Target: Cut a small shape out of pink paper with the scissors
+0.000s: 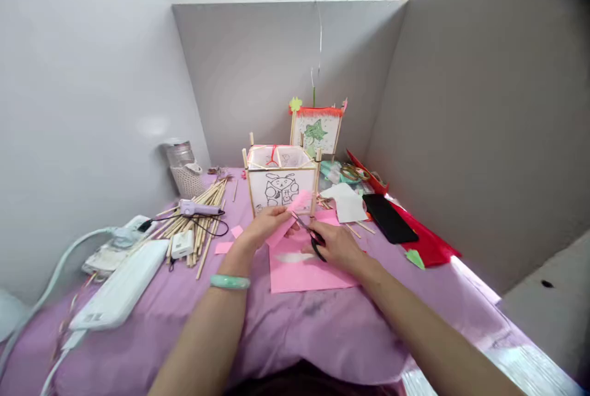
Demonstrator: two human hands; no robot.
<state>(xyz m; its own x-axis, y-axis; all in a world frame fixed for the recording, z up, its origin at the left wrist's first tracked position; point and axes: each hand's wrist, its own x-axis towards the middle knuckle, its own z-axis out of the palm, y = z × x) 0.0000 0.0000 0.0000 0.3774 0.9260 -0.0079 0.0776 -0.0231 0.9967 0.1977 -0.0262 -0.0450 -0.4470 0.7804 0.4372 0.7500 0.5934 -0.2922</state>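
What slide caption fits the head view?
Right hand holding black-handled scissors at pink paper in left hand, before a stick-framed lantern.

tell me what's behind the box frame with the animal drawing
Behind the box frame stands a white panel with a green leaf drawing and red fringe along its top. The box frame hides the panel's lower left corner, and whatever lies directly behind its front.

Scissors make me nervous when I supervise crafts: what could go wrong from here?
The scissors in the right hand point towards the left hand holding pink paper, so a slip might nick that hand. The wooden-framed box stands just beyond, so a forward nudge could knock it.
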